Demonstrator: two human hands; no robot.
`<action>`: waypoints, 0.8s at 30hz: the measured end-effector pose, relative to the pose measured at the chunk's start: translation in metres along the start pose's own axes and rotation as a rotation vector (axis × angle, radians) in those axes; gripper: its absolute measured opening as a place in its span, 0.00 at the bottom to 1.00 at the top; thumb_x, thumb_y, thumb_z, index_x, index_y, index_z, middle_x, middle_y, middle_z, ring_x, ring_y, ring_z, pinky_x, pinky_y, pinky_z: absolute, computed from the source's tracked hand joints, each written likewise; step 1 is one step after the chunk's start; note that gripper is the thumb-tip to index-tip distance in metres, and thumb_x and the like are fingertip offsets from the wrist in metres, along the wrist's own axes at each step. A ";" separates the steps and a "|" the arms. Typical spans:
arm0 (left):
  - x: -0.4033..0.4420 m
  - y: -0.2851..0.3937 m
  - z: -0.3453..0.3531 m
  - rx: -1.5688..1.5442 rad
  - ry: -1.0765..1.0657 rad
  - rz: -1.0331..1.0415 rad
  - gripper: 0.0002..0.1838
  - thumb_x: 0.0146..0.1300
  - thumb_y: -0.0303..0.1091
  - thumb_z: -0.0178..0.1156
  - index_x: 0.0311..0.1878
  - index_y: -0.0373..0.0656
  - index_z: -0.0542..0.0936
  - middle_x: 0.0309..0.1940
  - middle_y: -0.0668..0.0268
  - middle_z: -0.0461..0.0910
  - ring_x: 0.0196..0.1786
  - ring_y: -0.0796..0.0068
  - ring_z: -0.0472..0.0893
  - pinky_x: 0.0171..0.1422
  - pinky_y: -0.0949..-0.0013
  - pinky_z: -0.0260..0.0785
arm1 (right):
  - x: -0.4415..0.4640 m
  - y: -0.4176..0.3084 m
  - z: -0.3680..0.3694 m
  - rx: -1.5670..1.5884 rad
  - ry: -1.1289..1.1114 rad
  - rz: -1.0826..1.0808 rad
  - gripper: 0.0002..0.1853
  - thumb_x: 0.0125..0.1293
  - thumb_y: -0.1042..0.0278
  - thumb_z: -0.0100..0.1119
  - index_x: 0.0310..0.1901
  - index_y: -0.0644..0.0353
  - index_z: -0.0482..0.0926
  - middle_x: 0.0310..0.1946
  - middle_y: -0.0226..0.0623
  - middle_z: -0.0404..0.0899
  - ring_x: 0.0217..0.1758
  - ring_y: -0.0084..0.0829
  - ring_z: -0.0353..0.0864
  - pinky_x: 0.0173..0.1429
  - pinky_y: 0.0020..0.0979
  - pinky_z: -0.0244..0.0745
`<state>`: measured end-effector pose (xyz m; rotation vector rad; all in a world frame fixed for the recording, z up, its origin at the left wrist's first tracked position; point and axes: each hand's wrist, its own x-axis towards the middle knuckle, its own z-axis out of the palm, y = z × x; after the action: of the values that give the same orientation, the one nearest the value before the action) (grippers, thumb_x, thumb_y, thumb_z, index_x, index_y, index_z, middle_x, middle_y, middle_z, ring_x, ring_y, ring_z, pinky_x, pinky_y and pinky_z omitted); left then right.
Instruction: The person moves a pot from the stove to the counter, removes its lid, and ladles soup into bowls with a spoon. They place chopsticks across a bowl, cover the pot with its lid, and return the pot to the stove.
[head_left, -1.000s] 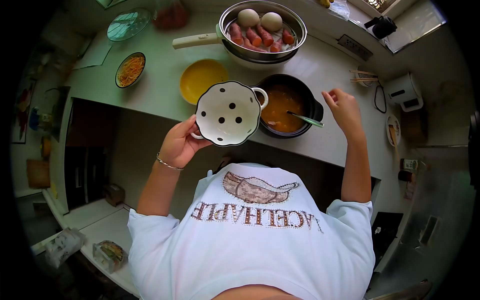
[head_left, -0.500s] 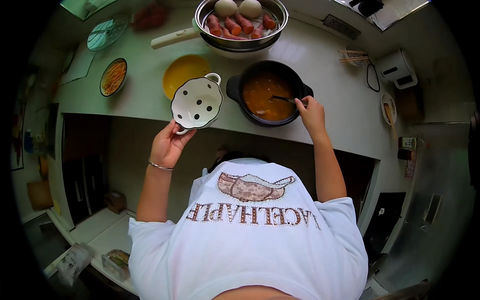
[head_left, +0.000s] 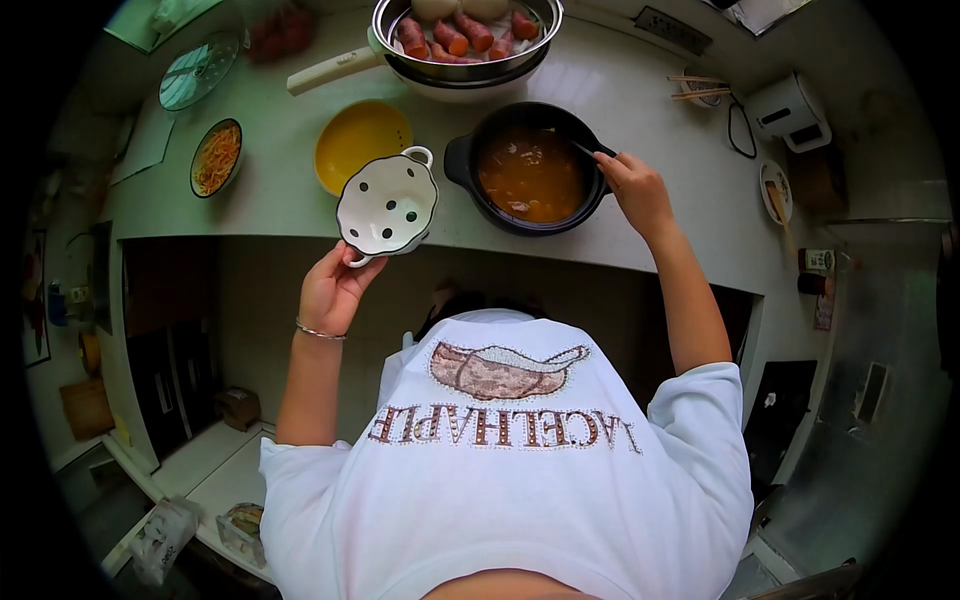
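Kitchen, with soup pot [head_left: 545, 229] and steamer [head_left: 455, 72]

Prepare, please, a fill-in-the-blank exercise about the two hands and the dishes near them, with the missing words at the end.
The left hand holds the white, black-dotted bowl by its ____.
The right hand holds a slim dark utensil, which reaches over the ____ (left or right) side of the round black pot.
The thin silvery bracelet is around the person's ____ wrist.
The shallow round dish just beyond the dotted bowl is ____ in colour.

Missing words: handle; right; left; yellow.
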<state>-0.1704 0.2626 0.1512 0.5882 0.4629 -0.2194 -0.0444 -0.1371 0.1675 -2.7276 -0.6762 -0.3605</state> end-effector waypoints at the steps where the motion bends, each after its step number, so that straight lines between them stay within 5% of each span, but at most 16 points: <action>1: -0.001 0.000 0.001 0.016 0.024 0.008 0.09 0.66 0.28 0.41 0.32 0.35 0.68 0.27 0.67 0.69 0.40 0.69 0.73 0.62 0.52 0.65 | -0.001 0.003 0.001 0.026 -0.016 0.028 0.08 0.59 0.69 0.54 0.38 0.58 0.78 0.27 0.38 0.75 0.30 0.40 0.75 0.32 0.36 0.71; 6: -0.003 0.002 0.001 0.046 0.056 0.031 0.09 0.66 0.27 0.41 0.31 0.36 0.68 0.28 0.67 0.69 0.40 0.70 0.73 0.61 0.53 0.66 | -0.015 0.024 0.009 0.184 0.003 0.189 0.08 0.59 0.67 0.53 0.35 0.60 0.79 0.27 0.40 0.76 0.31 0.39 0.76 0.32 0.35 0.70; 14: -0.002 0.002 -0.004 0.067 0.048 0.070 0.10 0.67 0.28 0.43 0.30 0.35 0.69 0.28 0.67 0.68 0.40 0.71 0.74 0.61 0.56 0.66 | -0.020 0.013 0.012 0.622 -0.266 0.594 0.11 0.57 0.68 0.53 0.30 0.67 0.80 0.15 0.35 0.73 0.21 0.20 0.69 0.27 0.25 0.65; 19: -0.001 0.003 -0.003 0.125 -0.002 0.088 0.10 0.67 0.29 0.43 0.30 0.36 0.70 0.29 0.67 0.69 0.41 0.72 0.74 0.60 0.57 0.67 | -0.021 0.002 0.029 0.746 -0.322 0.608 0.11 0.58 0.67 0.53 0.31 0.67 0.80 0.17 0.36 0.74 0.21 0.21 0.69 0.28 0.25 0.66; 22: 0.003 0.003 0.002 0.143 -0.017 0.088 0.11 0.67 0.29 0.43 0.29 0.36 0.69 0.30 0.67 0.69 0.41 0.72 0.74 0.60 0.57 0.68 | -0.019 -0.007 0.020 0.630 -0.246 0.593 0.11 0.59 0.66 0.53 0.35 0.65 0.80 0.21 0.39 0.77 0.23 0.27 0.73 0.31 0.28 0.68; 24: 0.007 0.002 0.009 0.159 -0.016 0.084 0.11 0.67 0.29 0.43 0.29 0.37 0.69 0.30 0.67 0.69 0.42 0.72 0.74 0.60 0.57 0.68 | -0.018 -0.004 0.016 0.505 -0.028 0.403 0.11 0.60 0.66 0.53 0.38 0.64 0.79 0.28 0.42 0.79 0.29 0.34 0.76 0.35 0.30 0.69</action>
<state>-0.1605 0.2583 0.1556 0.7599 0.4069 -0.1814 -0.0593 -0.1357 0.1475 -2.3046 -0.1732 -0.0430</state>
